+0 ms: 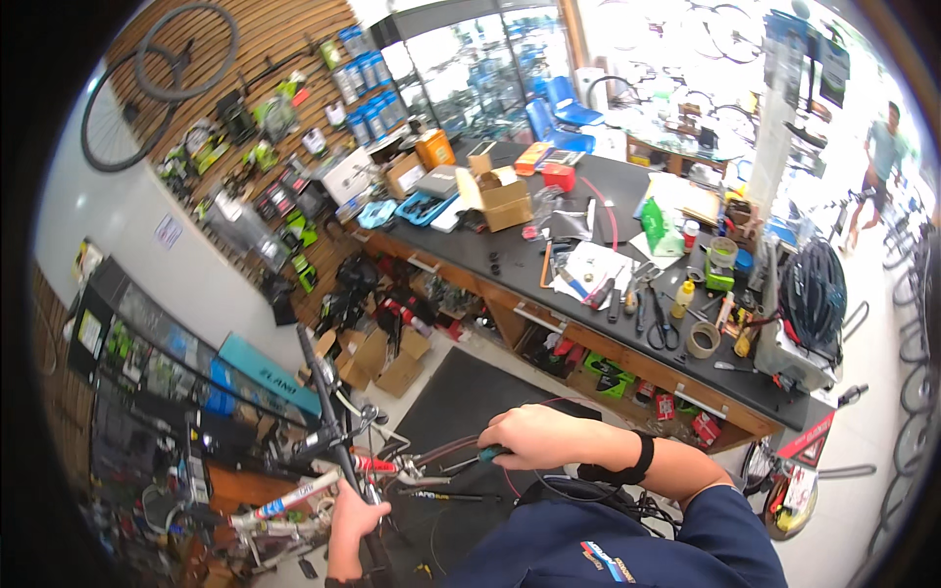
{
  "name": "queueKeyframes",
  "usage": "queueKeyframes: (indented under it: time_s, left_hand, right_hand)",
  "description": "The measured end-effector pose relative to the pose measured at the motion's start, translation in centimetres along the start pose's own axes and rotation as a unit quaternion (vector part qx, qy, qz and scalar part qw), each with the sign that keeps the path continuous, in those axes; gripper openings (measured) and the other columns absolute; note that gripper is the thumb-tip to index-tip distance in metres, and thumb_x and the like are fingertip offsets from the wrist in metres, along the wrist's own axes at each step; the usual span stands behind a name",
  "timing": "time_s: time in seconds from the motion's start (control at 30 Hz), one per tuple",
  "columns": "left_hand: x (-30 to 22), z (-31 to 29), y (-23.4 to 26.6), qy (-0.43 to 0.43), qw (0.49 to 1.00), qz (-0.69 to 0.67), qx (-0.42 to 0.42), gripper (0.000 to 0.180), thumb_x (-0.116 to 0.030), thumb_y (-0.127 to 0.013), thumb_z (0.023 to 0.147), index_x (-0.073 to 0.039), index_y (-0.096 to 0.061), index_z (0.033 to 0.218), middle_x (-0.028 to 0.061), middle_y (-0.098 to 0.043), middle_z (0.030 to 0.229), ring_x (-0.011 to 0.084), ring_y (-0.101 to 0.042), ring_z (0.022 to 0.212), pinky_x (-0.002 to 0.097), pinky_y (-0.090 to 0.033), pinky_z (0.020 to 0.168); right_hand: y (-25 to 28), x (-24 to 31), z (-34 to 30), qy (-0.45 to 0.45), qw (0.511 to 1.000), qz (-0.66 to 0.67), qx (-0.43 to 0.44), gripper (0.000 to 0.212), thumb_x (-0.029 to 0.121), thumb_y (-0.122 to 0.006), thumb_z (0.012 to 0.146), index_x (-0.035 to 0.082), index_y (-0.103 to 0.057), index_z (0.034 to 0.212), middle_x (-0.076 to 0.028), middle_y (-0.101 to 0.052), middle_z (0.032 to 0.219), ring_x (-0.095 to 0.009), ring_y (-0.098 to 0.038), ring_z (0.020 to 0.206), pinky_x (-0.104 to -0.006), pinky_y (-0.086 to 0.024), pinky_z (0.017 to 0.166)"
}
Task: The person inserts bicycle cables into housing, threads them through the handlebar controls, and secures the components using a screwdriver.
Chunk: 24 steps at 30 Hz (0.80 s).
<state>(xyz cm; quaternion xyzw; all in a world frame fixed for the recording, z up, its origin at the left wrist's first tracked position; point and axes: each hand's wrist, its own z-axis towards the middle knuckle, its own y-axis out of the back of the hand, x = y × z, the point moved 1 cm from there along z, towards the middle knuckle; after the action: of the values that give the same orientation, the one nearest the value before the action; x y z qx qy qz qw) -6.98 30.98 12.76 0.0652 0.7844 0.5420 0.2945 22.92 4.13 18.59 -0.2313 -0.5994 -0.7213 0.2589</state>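
Bicycle handlebar [336,423], beside a dark mat [480,380], gripped by the left hand [353,512]. Clenched in the right hand [534,437], over the mat: green-handled tool [492,453]. On the counter [466,251]: blue tray [420,223] of small dark parts [423,204] and open cardboard box [508,210], contents unclear. Underneath: red packages [665,407] and a green box [608,375].

I can see a bike with a white tube [294,497] that has bits of red and blue on it, slanting up to the black handlebar [333,423]. The bar runs long and slanted across the front of the bike, and part of it is covered up. A short red tube [374,465] sticks out just to the right of the bar. Farther right is a thin tool with a blue-green handle [494,453], mostly hidden, and its skinny metal rod points left, toward the bike.
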Motion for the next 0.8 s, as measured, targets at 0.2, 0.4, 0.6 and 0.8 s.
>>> queueKeyframes:
  time_s: [0.2,0.4,0.6,0.8]
  left_hand:
    - [-2.0,-0.5,0.3,0.037,0.998,0.056,0.016,0.081,-0.033,-0.084,0.064,0.004,-0.041,0.121,0.0283,-0.068,0.104,0.0426,-0.066,0.100,0.0453,-0.053,0.088]
    - [-2.7,-1.1,0.9,0.041,0.997,0.069,0.021,0.083,-0.034,-0.084,0.064,0.004,-0.040,0.122,0.0277,-0.067,0.107,0.0414,-0.066,0.102,0.0444,-0.053,0.090]
    - [-3.7,-1.8,1.6,0.059,0.996,0.067,0.020,0.085,-0.031,-0.084,0.062,0.008,-0.040,0.124,0.0243,-0.067,0.097,0.0375,-0.069,0.092,0.0419,-0.054,0.083]
    - [-4.3,-1.6,1.7,0.063,0.994,0.083,0.025,0.084,-0.032,-0.084,0.063,0.008,-0.041,0.123,0.0253,-0.067,0.097,0.0385,-0.068,0.093,0.0428,-0.054,0.084]
  right_hand:
    - [0.4,0.6,0.2,-0.004,1.000,0.008,0.028,0.030,0.015,-0.069,0.081,0.004,-0.069,0.108,-0.016,-0.069,0.096,-0.036,-0.068,0.088,-0.0434,-0.055,0.079]
    - [-0.3,0.6,0.8,0.021,0.999,0.029,0.021,0.026,0.015,-0.069,0.082,0.003,-0.068,0.105,-0.017,-0.069,0.094,-0.036,-0.068,0.087,-0.0438,-0.055,0.078]
    - [-0.4,1.5,1.9,0.019,0.997,0.044,0.052,0.023,0.016,-0.069,0.083,0.002,-0.066,0.101,-0.017,-0.070,0.089,-0.036,-0.068,0.085,-0.0433,-0.054,0.077]
    - [-0.9,0.9,2.6,0.020,0.996,0.037,0.073,0.029,0.015,-0.071,0.083,0.002,-0.068,0.108,-0.017,-0.070,0.092,-0.035,-0.067,0.087,-0.0410,-0.053,0.080]
